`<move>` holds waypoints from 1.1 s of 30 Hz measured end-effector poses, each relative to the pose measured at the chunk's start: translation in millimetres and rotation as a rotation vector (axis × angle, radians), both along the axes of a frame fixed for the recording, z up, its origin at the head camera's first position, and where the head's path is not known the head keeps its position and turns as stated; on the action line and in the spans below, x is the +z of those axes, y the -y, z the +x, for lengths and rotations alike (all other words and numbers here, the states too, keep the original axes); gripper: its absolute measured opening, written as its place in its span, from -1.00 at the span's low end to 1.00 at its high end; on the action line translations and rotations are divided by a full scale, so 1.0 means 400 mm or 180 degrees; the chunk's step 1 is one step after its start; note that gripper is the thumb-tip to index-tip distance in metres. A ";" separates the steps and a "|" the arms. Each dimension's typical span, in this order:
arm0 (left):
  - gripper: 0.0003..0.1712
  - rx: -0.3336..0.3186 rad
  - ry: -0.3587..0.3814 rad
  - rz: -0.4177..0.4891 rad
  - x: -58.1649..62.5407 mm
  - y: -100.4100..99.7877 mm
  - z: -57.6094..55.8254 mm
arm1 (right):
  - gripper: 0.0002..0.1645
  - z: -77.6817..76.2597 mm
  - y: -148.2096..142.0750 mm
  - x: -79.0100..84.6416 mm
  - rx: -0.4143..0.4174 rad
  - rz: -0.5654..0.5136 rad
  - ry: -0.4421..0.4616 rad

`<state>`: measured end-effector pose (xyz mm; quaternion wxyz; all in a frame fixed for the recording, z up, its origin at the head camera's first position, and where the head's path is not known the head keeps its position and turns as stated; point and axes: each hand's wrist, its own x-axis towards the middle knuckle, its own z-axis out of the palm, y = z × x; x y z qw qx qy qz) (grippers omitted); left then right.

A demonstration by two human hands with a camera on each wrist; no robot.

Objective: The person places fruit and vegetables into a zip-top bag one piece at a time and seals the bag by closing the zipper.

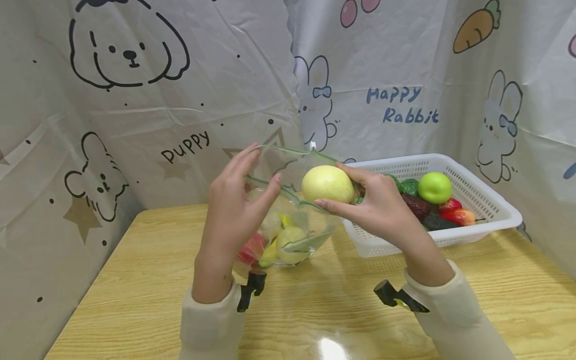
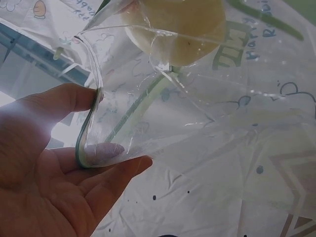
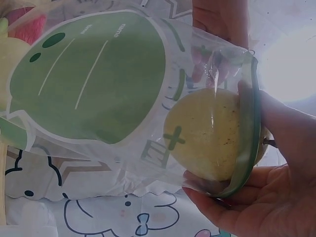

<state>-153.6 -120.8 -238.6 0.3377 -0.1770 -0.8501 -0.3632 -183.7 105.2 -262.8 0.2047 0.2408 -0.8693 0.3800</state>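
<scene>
A clear zip bag [image 1: 325, 229] with a green-edged mouth is held up over the table between both hands. My left hand [image 1: 238, 200] grips the left end of its mouth, one fingertip seen through the plastic in the left wrist view. At the opposite end my right hand [image 1: 375, 197] holds a round pale-yellow fruit [image 1: 327, 184] between thumb and fingers, along with the bag's edge. Most of this fruit lies inside the mouth, its short dark stem [image 3: 270, 142] toward the palm. Lower in the bag are a pale-yellow fruit [image 1: 291, 244] and a pinkish-red piece [image 1: 252, 250].
Behind the right hand stands a white slatted basket [image 1: 499, 220]. It contains a green apple [image 1: 435, 188], a red-orange fruit [image 1: 458, 217], dark produce and green leaves. A printed cloth [image 1: 216, 65] hangs around the wooden table [image 1: 148, 280].
</scene>
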 end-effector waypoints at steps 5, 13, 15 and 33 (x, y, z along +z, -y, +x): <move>-0.37 0.0000 -0.0009 -0.0006 0.001 0.000 -0.001 | -0.11 0.002 0.002 0.002 0.0006 0.0009 -0.0052; -0.37 0.0003 0.0002 -0.0001 0.003 0.001 0.000 | -0.07 0.001 0.006 0.001 -0.0052 0.0012 -0.0005; -0.37 0.0017 0.0011 -0.0012 0.003 0.002 0.001 | -0.06 0.002 0.007 0.001 -0.0098 0.0055 -0.0004; -0.39 0.0134 -0.0028 0.0178 0.005 0.008 0.001 | -0.26 0.005 0.014 -0.002 0.0284 -0.0302 -0.0224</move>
